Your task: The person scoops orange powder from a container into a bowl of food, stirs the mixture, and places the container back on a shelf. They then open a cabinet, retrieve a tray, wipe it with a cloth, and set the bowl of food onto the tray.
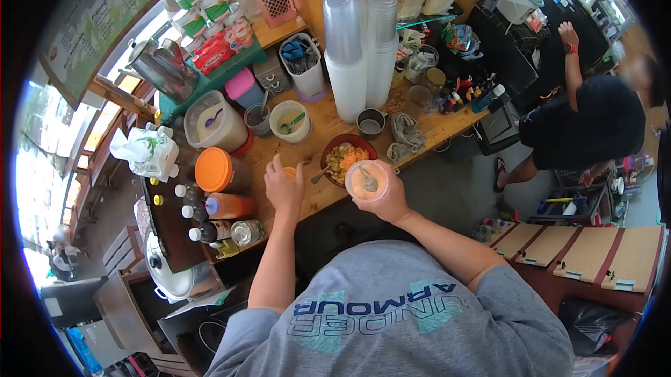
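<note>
My right hand (393,198) is wrapped round a clear plastic tub (360,194), tilted so its mouth faces up toward me. Inside are a pale orange mass and a metal spoon (370,181). Just beyond the tub, a dark red bowl (365,140) holds diced yellowish food with an orange heap on top; a spoon handle (318,177) sticks out over its left rim. My left hand (284,185) is empty, fingers apart, above the wooden counter left of the bowl. An orange lid (290,172) is partly hidden behind its fingers.
Tall stacks of plastic cups (344,62) stand behind the bowl, with a metal cup (370,122) and a crumpled cloth (407,132) closer. An orange-lidded jar (214,169) and several bottles crowd the left. At right stands another person (587,118) in dark clothes.
</note>
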The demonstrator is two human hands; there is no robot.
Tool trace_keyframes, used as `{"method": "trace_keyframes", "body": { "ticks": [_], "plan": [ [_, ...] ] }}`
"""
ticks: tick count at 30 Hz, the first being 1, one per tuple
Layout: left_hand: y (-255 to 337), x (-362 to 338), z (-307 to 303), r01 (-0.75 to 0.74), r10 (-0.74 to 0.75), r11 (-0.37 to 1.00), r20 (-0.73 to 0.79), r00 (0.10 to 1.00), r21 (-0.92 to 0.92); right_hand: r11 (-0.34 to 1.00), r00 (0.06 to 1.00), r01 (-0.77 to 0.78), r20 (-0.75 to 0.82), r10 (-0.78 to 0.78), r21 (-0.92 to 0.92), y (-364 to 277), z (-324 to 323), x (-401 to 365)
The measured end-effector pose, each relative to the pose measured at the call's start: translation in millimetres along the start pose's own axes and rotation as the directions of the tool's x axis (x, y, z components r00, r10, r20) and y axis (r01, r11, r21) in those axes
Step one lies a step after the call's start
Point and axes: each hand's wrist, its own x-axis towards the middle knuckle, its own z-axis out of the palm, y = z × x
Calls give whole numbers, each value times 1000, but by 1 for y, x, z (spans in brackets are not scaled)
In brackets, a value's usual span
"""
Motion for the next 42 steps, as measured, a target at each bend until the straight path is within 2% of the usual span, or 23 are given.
{"method": "trace_keyframes", "body": {
  "ticks": [1,2,3,5,6,8,9,11,15,17,18,19,21,25,27,28,29,31,32,33,35,38,42],
  "plan": [
    [4,1,-18,-120,147,955,81,986,-270,1000,1000,4,-10,-4,-3,-1,-3,-1],
    [9,1,-38,-196,301,827,121,946,-527,1000,1000,2,-6,-2,3,-2,-6,-2],
    [24,-2,-70,-192,294,831,121,948,-521,995,995,91,-42,-93,-31,-4,-10,0],
    [66,-9,-125,-62,406,688,313,858,-723,979,977,196,-66,-200,-61,-7,-12,11],
    [77,-15,-127,-65,398,692,305,865,-719,970,964,242,-112,-243,-24,-9,-12,16],
    [97,-25,-132,-211,447,494,38,894,-843,947,934,318,-187,-305,45,-4,-8,23],
    [104,-26,-133,-226,453,492,26,891,-841,943,928,331,-196,-316,45,-6,-7,30],
    [113,-33,-136,-121,615,296,92,783,-948,937,909,346,-263,-323,46,-10,-1,38],
    [106,-28,-140,-54,648,258,131,750,-965,906,874,422,-280,-397,30,-21,4,50],
    [106,-25,-147,-80,599,198,55,799,-977,896,856,443,-285,-430,-23,-26,6,57],
    [104,-19,-147,48,662,142,131,738,-989,894,854,448,-287,-434,-21,-26,8,59],
    [103,-16,-149,41,665,145,128,736,-989,890,849,455,-294,-439,-15,-27,10,61],
    [102,-15,-154,148,618,168,221,755,-975,887,846,463,-296,-444,-7,-30,13,61],
    [106,-7,-154,143,520,180,218,826,-973,883,838,469,-305,-452,-18,-36,13,65],
    [108,4,-168,-235,444,526,29,895,-817,888,840,460,-319,-440,-14,-39,10,67],
    [112,11,-170,-464,448,552,-222,866,-693,911,875,410,-293,-385,30,-42,8,66],
    [109,20,-173,-462,451,552,-218,865,-694,931,907,358,-265,-328,72,-44,8,64],
    [103,38,-180,-816,806,495,-192,560,-300,940,917,340,-236,-322,35,-42,6,64],
    [107,40,-182,-852,848,477,-144,511,-214,947,927,322,-202,-316,-2,-41,6,64],
    [112,41,-185,-852,847,479,-142,512,-214,947,928,321,-201,-315,0,-42,7,63],
    [121,44,-187,-903,902,430,45,429,-19,928,911,367,-181,-372,-58,-44,8,63],
    [130,46,-179,-927,908,365,187,375,85,897,886,417,-157,-437,-146,-48,7,62],
    [137,46,-172,-939,888,329,305,343,97,894,882,422,-161,-443,-152,-46,3,60]
  ]
}}
